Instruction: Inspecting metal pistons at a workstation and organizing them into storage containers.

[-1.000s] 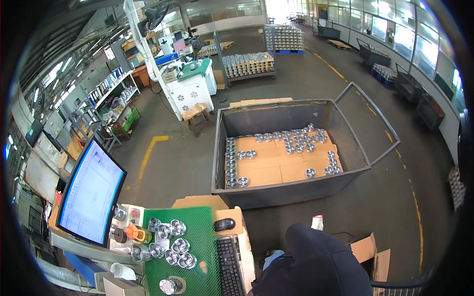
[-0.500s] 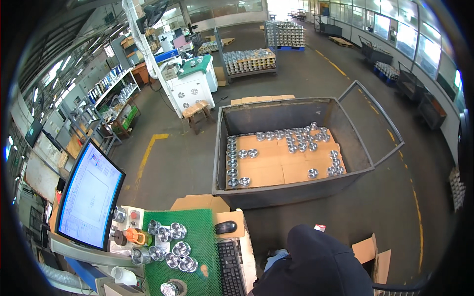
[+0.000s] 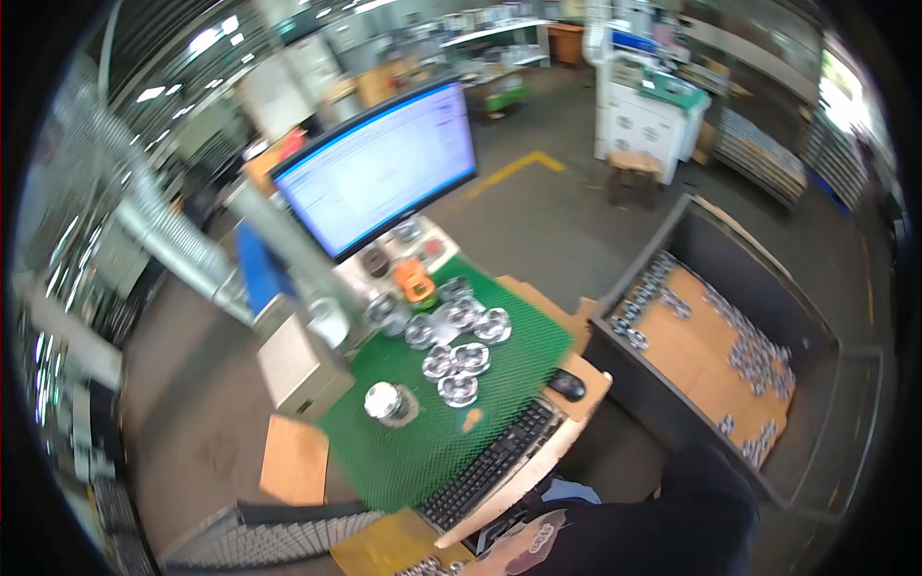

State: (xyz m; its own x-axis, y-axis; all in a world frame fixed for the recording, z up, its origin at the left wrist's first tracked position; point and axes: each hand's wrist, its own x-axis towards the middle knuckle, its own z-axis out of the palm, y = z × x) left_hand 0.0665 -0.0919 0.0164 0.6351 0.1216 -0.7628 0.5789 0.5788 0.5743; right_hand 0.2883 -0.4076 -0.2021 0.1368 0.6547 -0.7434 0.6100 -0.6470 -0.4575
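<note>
Neither of my hands can be made out. A dark sleeve and clothing (image 3: pixel 653 528) fill the lower right and overlap the near corner of the metal bin. Beside the clothing is a blurred pinkish patch with a pale print (image 3: pixel 528 545), which I cannot identify. Left of it, the green mat (image 3: pixel 519 357) on the workbench carries several shiny metal pistons (image 3: pixel 458 390). One piston (image 3: pixel 384 400) stands apart on a round base. Along the mat's near right side lie a black keyboard (image 3: pixel 495 466) and a mouse (image 3: pixel 567 385).
A monitor (image 3: pixel 384 168) stands behind the mat, with an orange-and-green object (image 3: pixel 415 284) below it. To the right, a dark metal bin (image 3: pixel 624 370) holds cardboard and many pistons. More small metal parts (image 3: pixel 432 566) lie at the bottom edge, near a dark grille (image 3: pixel 279 538).
The view has swung left, so the workbench now sits mid-picture and the bin at the right. The pistons on the mat keep their arrangement. More metal parts now show at the bottom edge.
</note>
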